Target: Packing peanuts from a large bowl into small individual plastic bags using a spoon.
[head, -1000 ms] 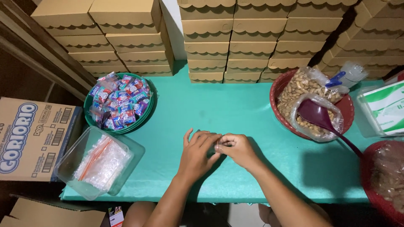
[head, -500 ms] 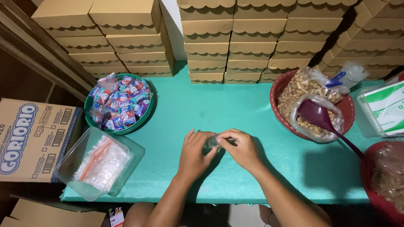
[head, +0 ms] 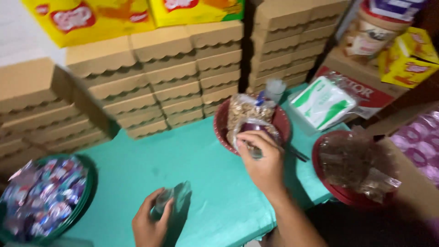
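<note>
The left hand (head: 148, 224) gripped a small clear plastic bag (head: 176, 199) low over the teal table (head: 201, 174), fingers curled about its mouth. The right hand (head: 260, 158) reached into the red bowl of peanuts (head: 228, 121), fingers closed around a scoop handle (head: 292, 153). Beside stood a green basin of wrapped candies (head: 43, 199) and stacked tan cartons (head: 160, 77).

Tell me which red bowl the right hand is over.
The right hand is over the red bowl of nuts beside the cardboard stacks; the other red bowl sits nearer the table edge.
</note>
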